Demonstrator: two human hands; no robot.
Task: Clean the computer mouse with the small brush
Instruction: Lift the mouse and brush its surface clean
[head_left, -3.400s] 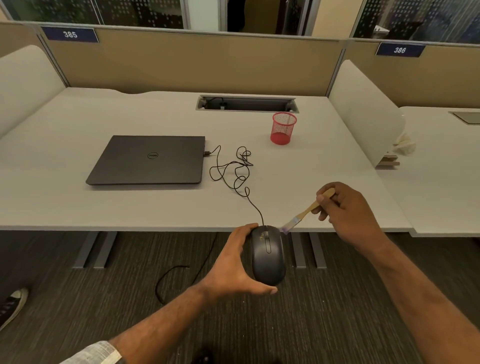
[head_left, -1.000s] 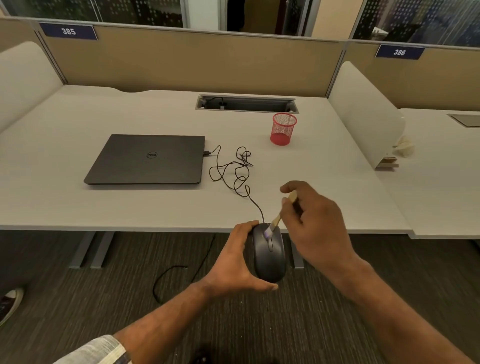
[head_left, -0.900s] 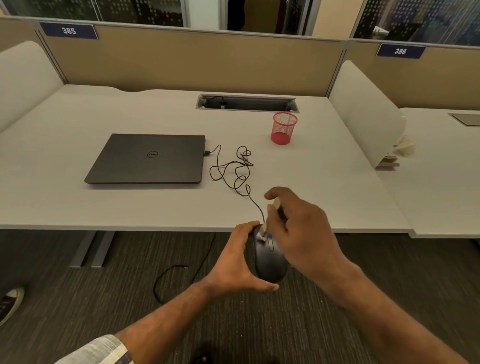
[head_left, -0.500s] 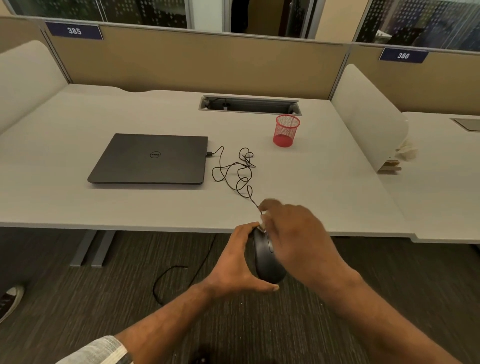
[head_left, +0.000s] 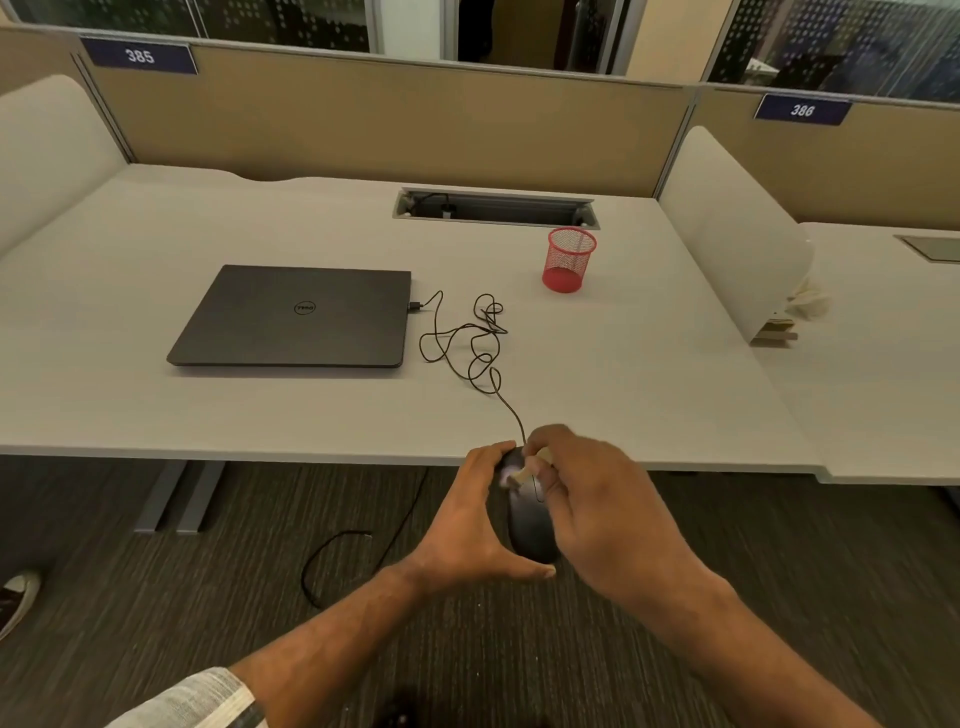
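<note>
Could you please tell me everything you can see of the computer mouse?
The black plastic wired computer mouse is held off the desk, just past its front edge. The left hand cradles its side and rear; the right hand works the small wooden brush at its front. Its thin black cord loops across the desk.

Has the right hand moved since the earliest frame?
Yes. The right hand has swung leftward, from right of the mouse to over it, closer to the desk edge below the laptop.

One mouse (head_left: 531, 525), one small brush (head_left: 524, 470), and two hands, left (head_left: 467, 525) and right (head_left: 597, 514). On the desk (head_left: 156, 415): one closed laptop (head_left: 296, 317), one red mesh cup (head_left: 569, 260), one tangled cable (head_left: 467, 348). Number plates: two. Perhaps one shoe (head_left: 15, 597) at the left edge.
</note>
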